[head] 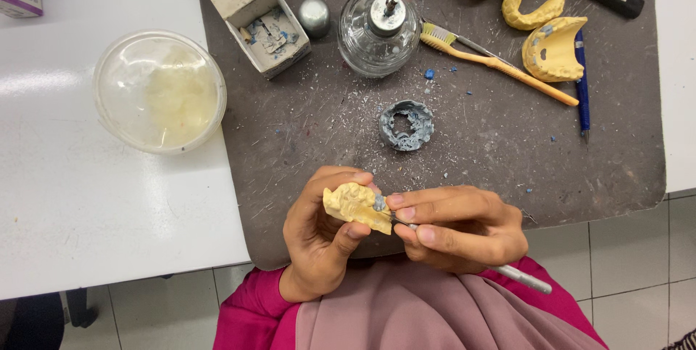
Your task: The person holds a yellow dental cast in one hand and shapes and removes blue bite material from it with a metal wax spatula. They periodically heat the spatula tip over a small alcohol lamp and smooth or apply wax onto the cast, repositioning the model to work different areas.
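Head view showed the left hand [319, 238] gripping a yellow dental cast [355, 205] just past the mat's [623, 169] near edge, while the right hand [457, 230] pinched a metal carving tool [518, 277], tip at grey wax [379, 203]. Carving seemed underway; the next stroke wanted light, steady pressure.

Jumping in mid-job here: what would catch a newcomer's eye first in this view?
Low at centre, the left hand holds a yellow dental cast while the right hand presses a thin metal tool to blue-grey wax on it. Above them on the dark mat sit a grey wax ring and a glass burner.
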### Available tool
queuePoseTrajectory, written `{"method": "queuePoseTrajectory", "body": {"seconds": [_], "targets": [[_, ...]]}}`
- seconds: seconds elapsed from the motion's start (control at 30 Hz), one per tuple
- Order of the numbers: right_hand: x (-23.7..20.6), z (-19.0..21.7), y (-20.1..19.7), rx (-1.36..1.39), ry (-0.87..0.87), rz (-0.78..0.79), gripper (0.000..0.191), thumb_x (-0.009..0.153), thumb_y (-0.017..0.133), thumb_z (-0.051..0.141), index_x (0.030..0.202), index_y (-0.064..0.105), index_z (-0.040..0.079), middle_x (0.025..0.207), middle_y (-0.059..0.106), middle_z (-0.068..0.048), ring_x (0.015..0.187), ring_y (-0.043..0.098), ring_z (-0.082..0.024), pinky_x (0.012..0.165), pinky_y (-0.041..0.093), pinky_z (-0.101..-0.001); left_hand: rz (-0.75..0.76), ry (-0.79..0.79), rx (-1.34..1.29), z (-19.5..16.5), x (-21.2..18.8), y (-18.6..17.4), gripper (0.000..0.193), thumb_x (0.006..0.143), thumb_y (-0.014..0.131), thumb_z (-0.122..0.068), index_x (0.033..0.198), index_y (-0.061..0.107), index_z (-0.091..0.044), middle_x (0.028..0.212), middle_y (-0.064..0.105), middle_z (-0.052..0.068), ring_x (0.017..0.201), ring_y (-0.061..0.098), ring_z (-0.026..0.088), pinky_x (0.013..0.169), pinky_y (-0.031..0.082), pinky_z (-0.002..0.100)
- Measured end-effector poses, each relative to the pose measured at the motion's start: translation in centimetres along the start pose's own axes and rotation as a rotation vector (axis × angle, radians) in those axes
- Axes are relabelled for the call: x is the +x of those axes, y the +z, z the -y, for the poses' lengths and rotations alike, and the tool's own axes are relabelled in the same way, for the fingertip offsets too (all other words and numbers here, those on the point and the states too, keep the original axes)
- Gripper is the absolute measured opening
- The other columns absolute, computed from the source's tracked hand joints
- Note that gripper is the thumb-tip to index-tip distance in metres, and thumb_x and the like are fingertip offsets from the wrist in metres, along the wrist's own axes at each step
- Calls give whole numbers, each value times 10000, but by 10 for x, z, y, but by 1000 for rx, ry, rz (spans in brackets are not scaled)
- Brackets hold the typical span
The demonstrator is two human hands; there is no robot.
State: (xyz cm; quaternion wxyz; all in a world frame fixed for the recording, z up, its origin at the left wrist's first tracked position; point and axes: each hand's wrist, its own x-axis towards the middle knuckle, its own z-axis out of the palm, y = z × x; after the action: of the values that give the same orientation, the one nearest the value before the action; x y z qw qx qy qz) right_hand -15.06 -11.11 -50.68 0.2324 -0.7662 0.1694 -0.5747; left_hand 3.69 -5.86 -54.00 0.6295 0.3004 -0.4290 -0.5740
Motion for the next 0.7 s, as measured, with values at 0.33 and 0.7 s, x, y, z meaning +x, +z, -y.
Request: {"method": "queuePoseTrajectory", "body": {"seconds": [0.33,0.7], "targets": [[2,-3,5,-24,-45,-8,348,769,851,-86,1033,641,1,984,694,-188,885,784,-317,719,715,-334,-3,-48,-43,-1,1,-2,490,1061,733,-273,1396,572,46,1335,578,132,1131,639,154,994,553,259],[-3,-3,9,-66,15,-96,317,806,824,-95,1028,627,18,996,679,-178,896,797,-304,746,726,-351,23,-91,-96,2,1,-3,498,1066,722,-259,1406,547,61,1322,564,129,1180,639,169,1026,562,288]]}}
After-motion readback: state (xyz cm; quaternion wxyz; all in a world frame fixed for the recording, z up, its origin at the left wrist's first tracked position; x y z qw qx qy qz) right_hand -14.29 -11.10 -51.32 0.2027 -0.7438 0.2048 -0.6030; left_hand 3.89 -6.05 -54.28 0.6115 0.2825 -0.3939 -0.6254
